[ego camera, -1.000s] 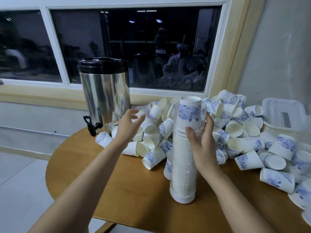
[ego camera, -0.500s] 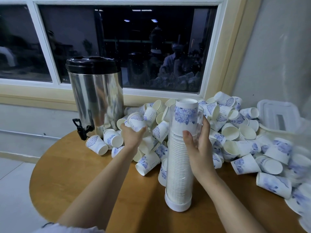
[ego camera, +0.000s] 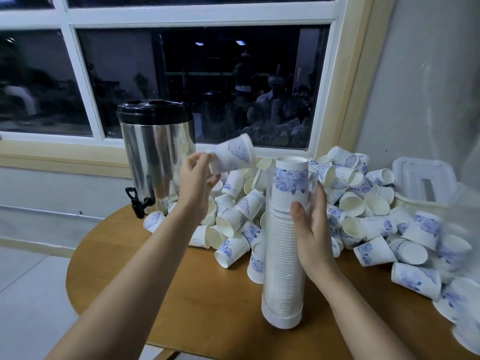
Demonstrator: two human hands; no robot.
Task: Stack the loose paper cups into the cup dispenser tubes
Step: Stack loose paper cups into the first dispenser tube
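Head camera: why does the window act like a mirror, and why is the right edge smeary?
Head view: dark outside, so the window reflects the lit room; head view: the cups at the right edge are blurred, likely by camera motion.

One clear dispenser tube (ego camera: 282, 317) stood on one round table (ego camera: 181, 294), holding a single nested stack (ego camera: 284, 242) of cups packed too tight to count. Left of the tube were one steel urn (ego camera: 155, 157) and one raised cup (ego camera: 233, 155) — behind and right of it lay dozens of loose cups (ego camera: 363, 203), too many to count exactly, and one white plastic lid (ego camera: 423, 178).
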